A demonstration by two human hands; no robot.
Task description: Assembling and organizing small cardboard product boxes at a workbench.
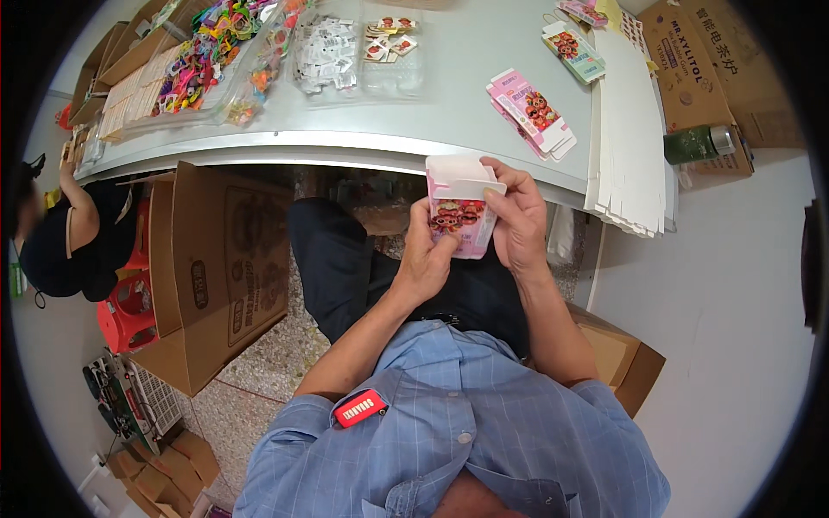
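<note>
The pale desk [473, 60] bears pink cartons [528, 112]; left of them, a clear tray [393, 84]; right, white sheets [626, 138]; beyond, rightward, a green carton [577, 53].

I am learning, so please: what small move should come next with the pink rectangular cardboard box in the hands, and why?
Probably fold the white cardboard end flap inward: it stands untucked, the right fingers touch it, and the left fingers hold the box.
</note>
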